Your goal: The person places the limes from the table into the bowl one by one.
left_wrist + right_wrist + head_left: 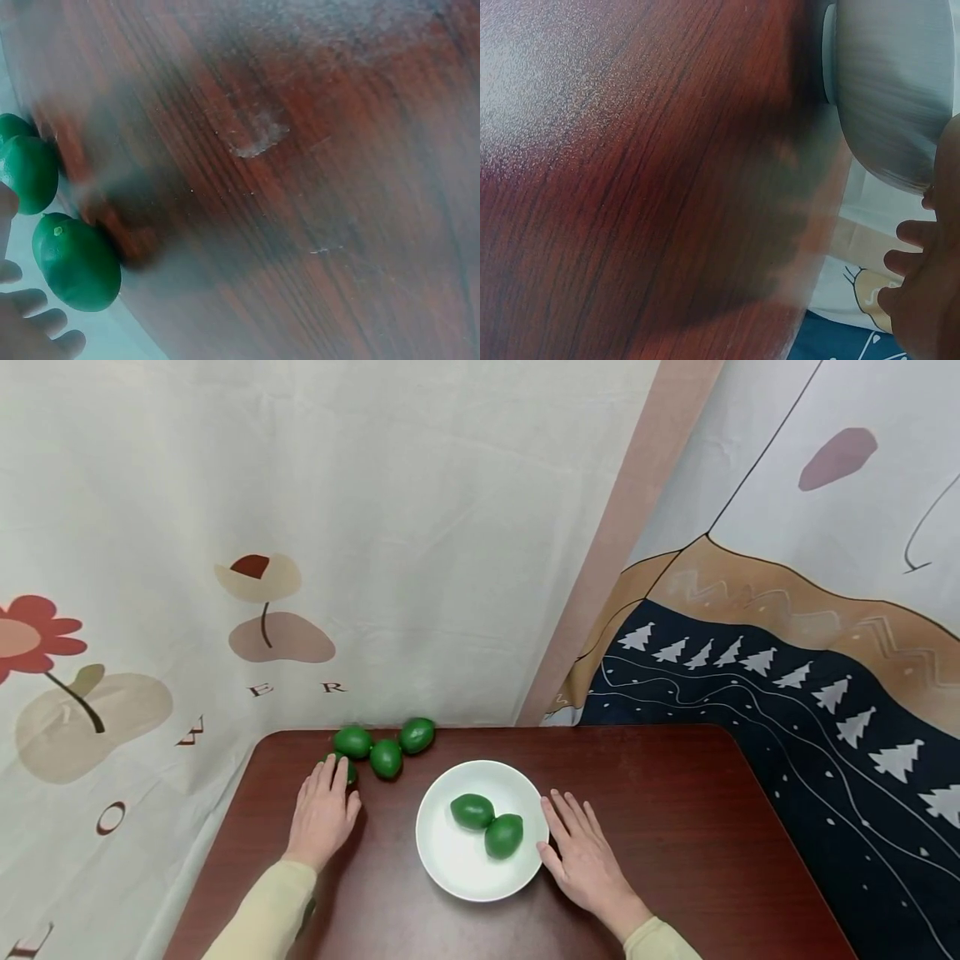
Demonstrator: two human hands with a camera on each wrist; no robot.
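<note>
Two green limes (472, 812) lie side by side in a white bowl (450, 868) at the table's middle. My right hand (588, 866) is at the bowl's right side, fingers extended, with the thumb and fingertips by the rim; the right wrist view shows the bowl's outer wall (896, 90) beside the fingers. At the far left, my left hand (324, 814) reaches over a lime (351, 772), which its fingers partly hide. In the left wrist view, a lime (79, 262) appears near the spread fingers, with no grip visible.
Three more limes (386, 758) sit close together just right of the left fingertips, near the back edge of the dark red wooden table (675, 802). Behind the table hangs a pale printed curtain (435, 568), with a navy tree-patterned cloth (750, 693) at the right.
</note>
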